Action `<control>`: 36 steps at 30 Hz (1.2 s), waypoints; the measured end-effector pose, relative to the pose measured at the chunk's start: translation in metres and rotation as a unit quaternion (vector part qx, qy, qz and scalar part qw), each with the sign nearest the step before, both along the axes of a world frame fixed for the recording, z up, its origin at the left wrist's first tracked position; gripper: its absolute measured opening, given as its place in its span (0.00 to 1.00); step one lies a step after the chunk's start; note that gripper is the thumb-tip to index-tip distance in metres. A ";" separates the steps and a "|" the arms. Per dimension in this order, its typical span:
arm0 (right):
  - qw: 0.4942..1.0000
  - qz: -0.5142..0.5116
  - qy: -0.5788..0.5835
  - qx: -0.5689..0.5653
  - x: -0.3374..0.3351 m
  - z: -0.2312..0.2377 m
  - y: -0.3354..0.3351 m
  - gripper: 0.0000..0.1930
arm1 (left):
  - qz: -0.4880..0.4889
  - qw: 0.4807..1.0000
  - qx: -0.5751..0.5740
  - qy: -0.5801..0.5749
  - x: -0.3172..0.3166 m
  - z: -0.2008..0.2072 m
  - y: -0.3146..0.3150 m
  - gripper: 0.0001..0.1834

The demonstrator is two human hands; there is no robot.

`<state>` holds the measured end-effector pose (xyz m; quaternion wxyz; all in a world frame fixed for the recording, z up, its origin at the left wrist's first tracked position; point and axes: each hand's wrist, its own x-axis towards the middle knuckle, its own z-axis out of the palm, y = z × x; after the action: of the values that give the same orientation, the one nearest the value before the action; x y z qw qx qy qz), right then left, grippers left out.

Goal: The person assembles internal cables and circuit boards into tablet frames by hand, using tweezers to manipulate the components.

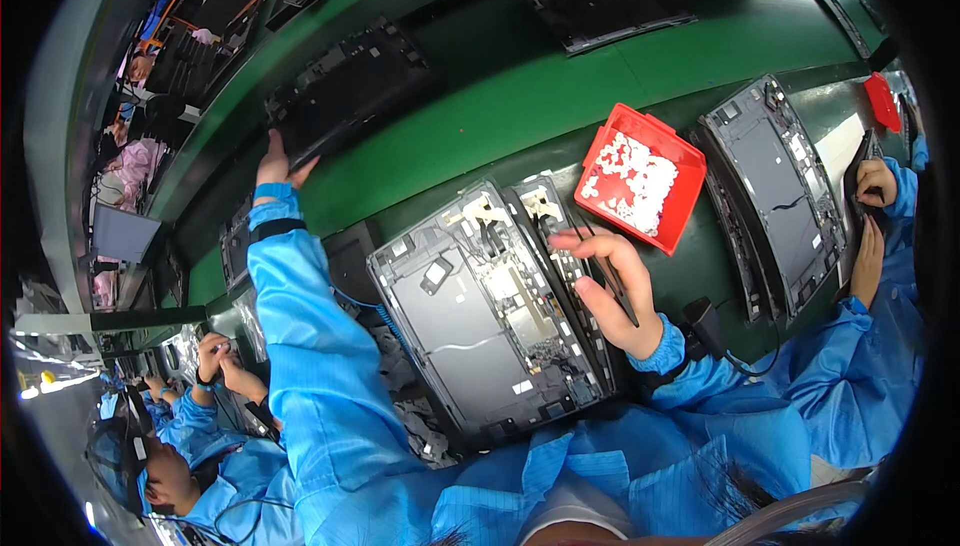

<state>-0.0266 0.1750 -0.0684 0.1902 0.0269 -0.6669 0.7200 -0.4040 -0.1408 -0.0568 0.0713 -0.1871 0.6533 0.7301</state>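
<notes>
My left hand [277, 163] reaches far out to the left and grips the near corner of a black laptop chassis [345, 96] on the green belt. In front of me lies an opened grey laptop casing [450, 316] with exposed boards, cables and a small dark square piece on it. A second narrow part of a casing [545, 206] shows along its right side. Over that right edge hovers my right hand [620, 286], fingers curled, with thin dark tweezers [612, 281] apparently held between thumb and fingers.
A red bin [690, 181] of small white pieces stands right of my casing. Farther right, a co-worker's hands [872, 206] are beside more opened casings [780, 196]. Another dark chassis [610, 11] lies on the green belt [490, 116]. People in blue work at left.
</notes>
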 end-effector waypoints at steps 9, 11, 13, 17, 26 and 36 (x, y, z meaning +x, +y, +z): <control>0.973 -0.017 0.195 0.118 -0.012 0.028 0.018 0.44 | -0.288 0.952 -0.079 0.069 0.125 0.079 -0.020 0.21; 0.984 0.060 0.149 0.080 0.002 0.029 0.020 0.47 | -0.391 0.915 -0.070 0.072 0.153 0.069 -0.008 0.21; 0.977 0.094 0.128 0.142 0.025 0.025 0.023 0.44 | -0.431 0.896 -0.095 0.042 0.170 0.057 -0.004 0.20; 0.957 0.076 0.085 0.266 0.070 0.004 0.008 0.32 | -0.435 0.852 -0.262 0.125 0.198 0.039 0.013 0.19; 0.949 0.014 0.097 0.299 0.087 0.008 0.010 0.26 | -0.340 0.599 -0.483 0.541 0.309 0.083 0.113 0.14; 0.923 -0.058 0.179 0.334 0.056 0.034 0.019 0.05 | -0.383 0.646 -0.436 0.496 0.372 0.063 0.142 0.09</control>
<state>0.0297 0.1938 -0.0340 0.3278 0.1792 -0.8240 0.4261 -0.0320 0.0012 0.0064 -0.0801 0.4604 0.8474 0.2519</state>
